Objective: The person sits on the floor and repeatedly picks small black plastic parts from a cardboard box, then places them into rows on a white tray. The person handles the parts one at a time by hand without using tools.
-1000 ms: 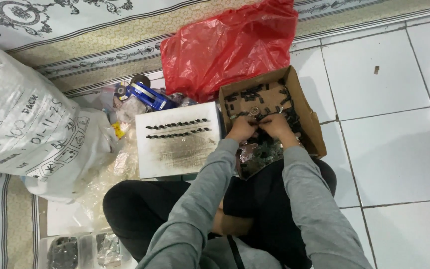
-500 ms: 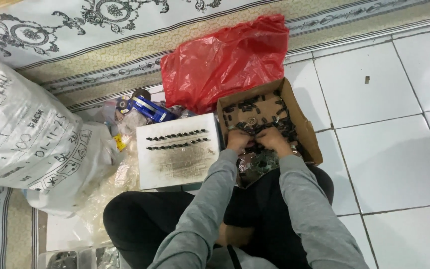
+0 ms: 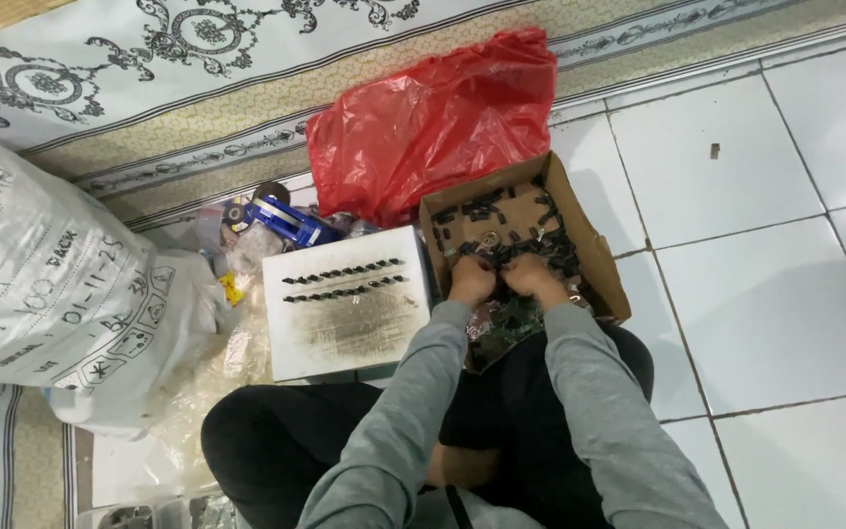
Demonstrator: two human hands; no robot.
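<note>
1. We sit on the tiled floor (image 3: 775, 323) with legs folded, grey sleeves (image 3: 413, 421) reaching forward to a cardboard box (image 3: 594, 250) at about 12 o'clock from our lap.
2. Our left hand (image 3: 471, 279) rests on the near edge of the box, fingers curled in among the small black parts (image 3: 540, 245); we cannot tell whether it pinches one.
3. Our right hand (image 3: 533, 277) sits just beside the left, touching or almost touching it, fingers bent down into the same heap of parts; what it grips is hidden.
4. The black parts lie loose across the box floor, thickest at the near side by our knuckles, with a few scattered toward the far corner at 11 o'clock.
5. At 9 o'clock from the hands, touching the box's side, lies a white board (image 3: 345, 304) carrying two rows of black pieces (image 3: 345, 279) lined up end to end, with a grey smudge below them.
6. A red plastic bag (image 3: 433, 127) bulges at 12 o'clock behind the box, partly on the patterned carpet (image 3: 149, 59).
7. At 10 o'clock beyond the board lies a blue packet (image 3: 286, 220) among clear wrappers.
8. A big white sack (image 3: 41, 284) with handwriting fills the 9 o'clock side, well apart from the hands.
</note>
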